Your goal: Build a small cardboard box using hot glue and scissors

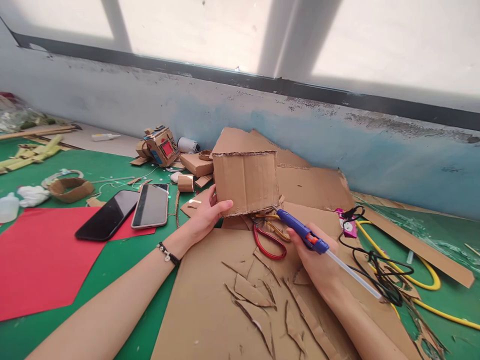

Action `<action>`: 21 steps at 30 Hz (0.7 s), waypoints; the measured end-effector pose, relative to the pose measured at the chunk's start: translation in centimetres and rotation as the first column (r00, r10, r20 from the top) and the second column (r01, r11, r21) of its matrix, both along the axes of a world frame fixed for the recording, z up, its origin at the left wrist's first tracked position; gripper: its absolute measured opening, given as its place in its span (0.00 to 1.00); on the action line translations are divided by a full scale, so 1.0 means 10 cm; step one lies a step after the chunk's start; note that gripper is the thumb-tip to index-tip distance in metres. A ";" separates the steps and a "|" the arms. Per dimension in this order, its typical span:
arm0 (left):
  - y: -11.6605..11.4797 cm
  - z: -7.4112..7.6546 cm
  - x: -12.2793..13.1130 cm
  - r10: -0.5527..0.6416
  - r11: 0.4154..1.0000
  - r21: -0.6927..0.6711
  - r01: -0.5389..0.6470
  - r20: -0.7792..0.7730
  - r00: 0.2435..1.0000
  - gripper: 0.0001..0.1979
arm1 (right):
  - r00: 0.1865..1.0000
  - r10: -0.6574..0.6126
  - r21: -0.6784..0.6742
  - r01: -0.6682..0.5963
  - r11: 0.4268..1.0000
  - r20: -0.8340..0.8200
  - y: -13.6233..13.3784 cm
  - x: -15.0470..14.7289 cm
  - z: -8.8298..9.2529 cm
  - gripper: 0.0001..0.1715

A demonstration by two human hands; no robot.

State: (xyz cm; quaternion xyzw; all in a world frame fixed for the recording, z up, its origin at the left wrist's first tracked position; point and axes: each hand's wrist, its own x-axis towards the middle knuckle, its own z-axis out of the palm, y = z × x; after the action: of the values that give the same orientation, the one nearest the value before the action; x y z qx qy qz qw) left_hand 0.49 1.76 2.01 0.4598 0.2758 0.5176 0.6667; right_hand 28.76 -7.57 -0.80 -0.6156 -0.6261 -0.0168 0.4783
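Observation:
My left hand (208, 212) grips the lower left side of a cardboard box (245, 182), its thumb on the front face and its fingers partly hidden behind. In my right hand (317, 255) is a blue glue gun (300, 230), with a clear glue stick (354, 275) poking out of its back end. The gun's nozzle meets or nearly meets the box's lower right corner; I cannot tell if it touches. Just below the box lie red-handled scissors (270, 245), partly covered. Torn cardboard scraps (251, 292) are strewn over a large cardboard sheet (198, 300).
Two phones (150, 206) rest on red paper (48, 260) at left. A small cardboard model (161, 146) stands near the wall. Black cord (378, 272) and yellow cable (431, 277) tangle at right beside a cardboard strip (420, 247). More cardboard sheets (311, 187) lean behind the box.

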 end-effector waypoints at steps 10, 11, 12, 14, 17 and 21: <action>0.02 -0.02 -0.02 -0.011 1.000 -0.024 0.011 0.023 1.000 0.45 | 0.987 -0.094 -0.085 0.084 0.993 -0.132 -0.06 -0.07 0.04 0.30; 0.02 -0.02 -0.02 -0.011 1.000 -0.028 0.012 0.027 1.000 0.45 | 0.988 -0.088 -0.087 0.077 0.993 -0.130 -0.08 -0.08 0.05 0.30; 0.02 -0.02 -0.03 -0.013 0.999 -0.031 0.014 0.031 0.999 0.45 | 0.990 -0.074 -0.081 0.064 0.995 -0.121 -0.09 -0.09 0.07 0.29; 0.03 -0.02 -0.03 -0.015 0.999 -0.029 0.017 0.039 0.999 0.45 | 0.996 -0.022 -0.040 0.019 0.999 -0.081 -0.11 -0.11 0.10 0.27; 0.03 -0.03 -0.04 -0.025 0.999 -0.019 0.025 0.038 0.999 0.43 | 0.995 0.101 0.043 -0.102 0.994 0.013 -0.12 -0.12 0.10 0.20; 0.02 -0.02 -0.03 -0.017 1.000 -0.015 0.018 0.023 1.000 0.41 | 0.972 0.214 0.089 -0.222 0.971 0.094 -0.11 -0.11 0.06 0.14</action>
State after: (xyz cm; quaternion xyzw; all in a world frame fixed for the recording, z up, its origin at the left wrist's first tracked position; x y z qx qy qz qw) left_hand 0.20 1.91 1.83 0.4513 0.2682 0.5148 0.6778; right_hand 27.69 -8.71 -0.24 -0.5172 -0.7078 -0.0210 0.4807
